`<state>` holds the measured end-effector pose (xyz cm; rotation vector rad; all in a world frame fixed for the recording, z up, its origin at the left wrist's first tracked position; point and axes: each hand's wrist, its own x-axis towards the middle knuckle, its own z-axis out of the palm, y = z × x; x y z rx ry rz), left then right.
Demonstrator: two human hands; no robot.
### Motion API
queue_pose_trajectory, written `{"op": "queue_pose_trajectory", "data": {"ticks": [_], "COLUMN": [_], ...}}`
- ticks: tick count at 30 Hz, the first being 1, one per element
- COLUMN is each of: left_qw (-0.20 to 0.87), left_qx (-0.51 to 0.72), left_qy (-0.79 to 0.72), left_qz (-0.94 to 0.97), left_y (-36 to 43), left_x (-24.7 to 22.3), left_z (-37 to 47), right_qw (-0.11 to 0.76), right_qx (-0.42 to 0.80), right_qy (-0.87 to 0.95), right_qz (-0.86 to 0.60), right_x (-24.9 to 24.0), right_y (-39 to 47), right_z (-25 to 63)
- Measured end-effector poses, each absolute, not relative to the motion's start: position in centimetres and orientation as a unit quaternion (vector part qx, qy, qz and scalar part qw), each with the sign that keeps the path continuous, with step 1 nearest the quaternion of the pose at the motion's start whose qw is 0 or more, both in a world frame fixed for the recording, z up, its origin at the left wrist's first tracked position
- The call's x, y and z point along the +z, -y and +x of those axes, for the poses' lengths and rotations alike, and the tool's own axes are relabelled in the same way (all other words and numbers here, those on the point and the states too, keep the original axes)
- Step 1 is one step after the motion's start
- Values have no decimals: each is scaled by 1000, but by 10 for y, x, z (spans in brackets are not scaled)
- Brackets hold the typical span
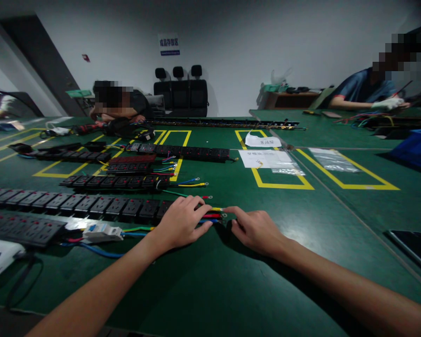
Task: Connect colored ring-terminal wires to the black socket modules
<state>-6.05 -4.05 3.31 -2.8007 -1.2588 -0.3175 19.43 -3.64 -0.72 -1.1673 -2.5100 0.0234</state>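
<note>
My left hand (182, 220) lies over the end of a long black socket strip (101, 206). Its fingers and thumb are closed about a bundle of wires (212, 216), yellow, red and blue, with ring terminals at their ends. The fingers cover part of the strip's end. My right hand (257, 229) reaches in from the right. Its index finger is stretched out to the tip of the yellow wire, apart from the thumb, while the other fingers are curled. Nothing shows gripped in that hand.
Nearer me lie another socket strip (24, 229), a white circuit breaker (102, 232) with wires and a white device (2, 257). More strips (119, 182) lie beyond. Papers and plastic bags (286, 164), a phone (416, 248) and a blue bin (416, 150) are rightward. Several people sit around.
</note>
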Motion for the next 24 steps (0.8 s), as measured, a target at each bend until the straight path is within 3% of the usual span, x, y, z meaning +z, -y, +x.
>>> {"op": "queue_pose_trajectory", "data": {"ticks": [9, 17, 24], "left_qw": [29, 28, 25], "left_qx": [-105, -110, -120], "left_qy": [407, 416, 418], "left_qz": [-907, -902, -900], "left_y": [40, 38, 41], "left_x": [33, 31, 31], "left_z": [-60, -59, -59], "right_qw": [179, 222, 231], "right_qx": [5, 33, 18], "right_qy": [891, 927, 903], "right_qz": [-418, -299, -363], "right_x": [-6, -7, -8], "right_y": [37, 36, 36], "right_z": [194, 197, 196]}}
